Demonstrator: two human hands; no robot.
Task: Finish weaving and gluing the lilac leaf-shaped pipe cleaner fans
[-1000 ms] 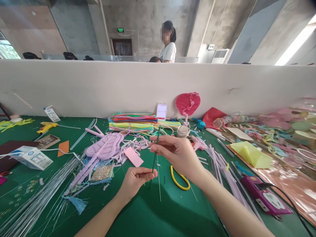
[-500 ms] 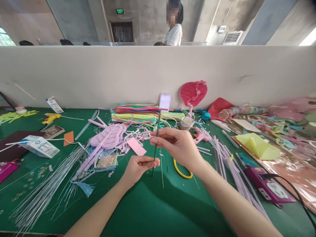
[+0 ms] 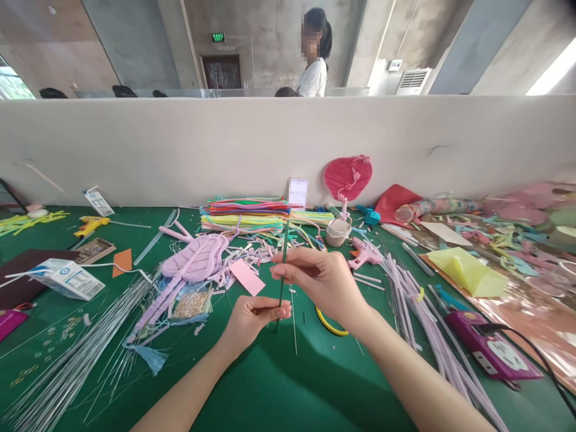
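Between both hands a thin dark green stick (image 3: 282,288) stands nearly upright above the table. My left hand (image 3: 249,321) pinches it low down, between thumb and fingers. Higher up, my right hand (image 3: 326,279) has its thumb and fingertips closed on the same stick, whose top end sticks out above. A thin pale wire (image 3: 294,330) lies on the green table just behind and below the hands. Partly covered by my right hand and wrist is a yellow loop (image 3: 332,325). A pink paper card (image 3: 247,277) lies beyond my left hand.
Left are a lilac braided fan (image 3: 195,258), a bundle of metal wires (image 3: 90,342) and a milk carton (image 3: 67,279). Colourful pipe cleaners (image 3: 245,223) lie at the back. A pink glue gun (image 3: 363,253), lilac strips (image 3: 423,312) and a purple power strip (image 3: 492,348) are on the right.
The view has tilted up slightly, so the table and hands sit a little lower in the picture. Both hands keep their hold on the green stick.
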